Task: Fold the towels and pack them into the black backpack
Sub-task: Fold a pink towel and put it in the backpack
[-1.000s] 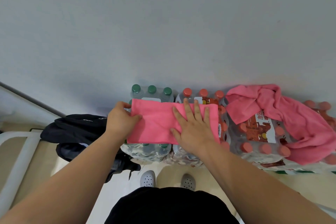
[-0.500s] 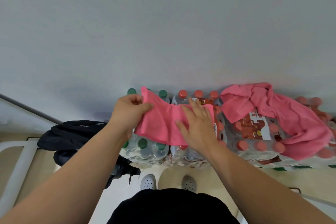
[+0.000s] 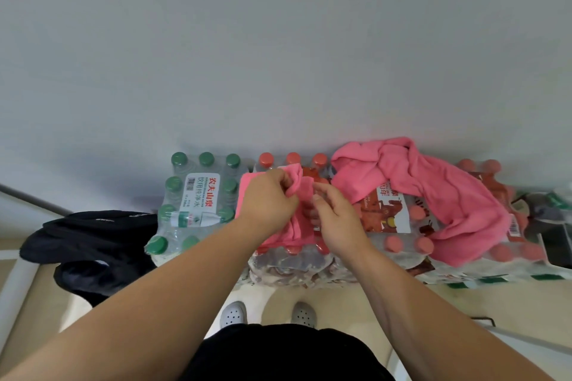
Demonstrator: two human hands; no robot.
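Observation:
A pink towel [image 3: 286,227], partly folded, lies on shrink-wrapped packs of red-capped bottles [image 3: 393,219]. My left hand [image 3: 267,199] pinches its raised end over the middle of the towel. My right hand [image 3: 335,218] is beside it with curled fingers at the towel's edge; whether it grips the cloth is hidden. A second pink towel [image 3: 433,192] lies crumpled over the packs to the right. The black backpack [image 3: 89,241] slumps on the floor at the left.
A pack of green-capped water bottles [image 3: 198,201] stands between the backpack and the towel. A grey wall rises right behind the packs. A white rail [image 3: 15,288] runs at the far left. My feet in grey shoes [image 3: 266,314] stand just before the packs.
My left hand has carried the towel's left end up and over to the right, uncovering the green-capped pack. My right hand has lifted off its flat press and moved to the fold.

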